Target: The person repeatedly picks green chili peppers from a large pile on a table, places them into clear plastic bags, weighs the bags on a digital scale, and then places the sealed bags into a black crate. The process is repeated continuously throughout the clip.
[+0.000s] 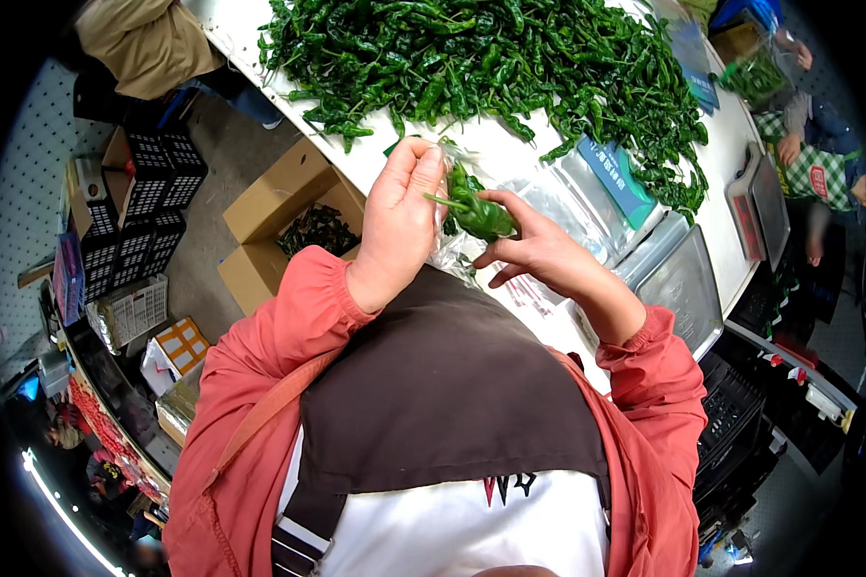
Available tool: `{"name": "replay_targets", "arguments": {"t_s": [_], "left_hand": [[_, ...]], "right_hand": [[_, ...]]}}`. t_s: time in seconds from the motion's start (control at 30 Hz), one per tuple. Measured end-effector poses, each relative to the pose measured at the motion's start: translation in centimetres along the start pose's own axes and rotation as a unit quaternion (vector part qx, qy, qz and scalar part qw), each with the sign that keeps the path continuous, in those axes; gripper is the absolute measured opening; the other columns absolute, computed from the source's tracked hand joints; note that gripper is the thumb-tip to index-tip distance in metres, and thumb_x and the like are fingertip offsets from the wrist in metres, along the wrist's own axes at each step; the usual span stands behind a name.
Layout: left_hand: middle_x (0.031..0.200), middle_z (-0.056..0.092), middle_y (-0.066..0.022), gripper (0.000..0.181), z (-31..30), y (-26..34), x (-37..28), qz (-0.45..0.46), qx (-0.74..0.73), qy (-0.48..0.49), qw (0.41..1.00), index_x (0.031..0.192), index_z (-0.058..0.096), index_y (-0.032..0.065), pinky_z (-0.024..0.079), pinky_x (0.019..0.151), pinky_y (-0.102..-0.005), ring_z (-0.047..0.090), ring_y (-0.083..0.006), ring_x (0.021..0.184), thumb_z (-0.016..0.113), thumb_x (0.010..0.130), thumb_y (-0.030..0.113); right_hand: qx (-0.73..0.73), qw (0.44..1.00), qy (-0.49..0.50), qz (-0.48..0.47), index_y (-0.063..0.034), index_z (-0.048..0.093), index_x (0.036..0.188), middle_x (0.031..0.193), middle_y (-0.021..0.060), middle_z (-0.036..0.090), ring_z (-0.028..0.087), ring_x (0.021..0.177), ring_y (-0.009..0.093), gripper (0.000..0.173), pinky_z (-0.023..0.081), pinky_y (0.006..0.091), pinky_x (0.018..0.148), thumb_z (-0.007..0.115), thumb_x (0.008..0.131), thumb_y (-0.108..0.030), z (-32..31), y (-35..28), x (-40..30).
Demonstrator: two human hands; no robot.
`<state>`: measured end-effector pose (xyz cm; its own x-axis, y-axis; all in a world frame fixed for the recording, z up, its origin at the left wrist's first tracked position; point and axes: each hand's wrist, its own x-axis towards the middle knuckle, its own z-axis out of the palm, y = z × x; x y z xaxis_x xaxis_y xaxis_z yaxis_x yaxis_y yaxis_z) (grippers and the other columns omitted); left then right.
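Observation:
My left hand (404,209) pinches the edge of a clear plastic bag (451,252) between thumb and fingers, just above my apron. Green peppers (480,216) lie at the bag's mouth, between my two hands. My right hand (534,245) has its fingers curled around the right end of these peppers. Past both hands, a large heap of green peppers (476,65) spreads over the white table (729,137). Flat clear bags with a blue and green printed part (613,173) lie right of my hands.
A scale with a metal tray (682,288) stands at the table's right edge; another scale (758,202) is farther off. An open cardboard box (260,267) with dark plant pieces sits left, below the table. Black crates (151,187) are stacked beyond. Co-workers are at the upper left and right.

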<state>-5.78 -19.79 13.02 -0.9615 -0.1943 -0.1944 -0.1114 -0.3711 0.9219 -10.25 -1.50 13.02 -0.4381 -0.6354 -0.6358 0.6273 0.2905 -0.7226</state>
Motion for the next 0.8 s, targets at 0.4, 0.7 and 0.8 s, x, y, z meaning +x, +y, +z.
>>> {"name": "replay_targets", "arguments": {"t_s": [0.4,0.7,0.8], "left_hand": [[0.07,0.046,0.0045,0.014,-1.6,0.5,-0.2,-0.001,0.012,0.014,1.0,0.096,0.051,0.0096,0.028,0.045,-0.0171,0.037,-0.0015,0.052,0.046,0.103,0.021],[0.061,0.044,0.0009,0.019,-0.2,5.9,-1.1,-0.017,-0.004,-0.03,0.999,0.093,0.046,0.0056,0.031,0.038,-0.0193,0.034,-0.0039,0.041,0.04,0.105,0.019],[0.064,0.046,-0.0004,0.015,1.2,6.5,-2.4,0.008,-0.051,-0.084,0.995,0.097,0.045,0.0057,0.032,0.039,-0.0193,0.035,-0.0043,0.042,0.04,0.105,0.017]], "right_hand": [[-0.462,0.753,0.343,-0.32,-0.0042,0.058,0.103,0.09,0.0142,0.062,0.06,0.066,0.036,0.027,0.049,0.0436,0.065,0.068,0.086,-0.023,-2.4,3.0,2.2],[-0.293,0.85,0.305,-0.315,-0.0037,0.049,0.08,0.059,-0.0017,0.046,0.044,0.052,0.006,0.022,0.035,0.0242,0.048,0.049,0.1,-0.014,0.3,-1.4,0.3],[-0.158,0.889,0.309,-0.297,-0.0062,0.049,0.08,0.062,-0.0048,0.042,0.038,0.051,0.004,0.023,0.029,0.0212,0.045,0.047,0.101,-0.015,0.0,-1.4,-2.1]]}}
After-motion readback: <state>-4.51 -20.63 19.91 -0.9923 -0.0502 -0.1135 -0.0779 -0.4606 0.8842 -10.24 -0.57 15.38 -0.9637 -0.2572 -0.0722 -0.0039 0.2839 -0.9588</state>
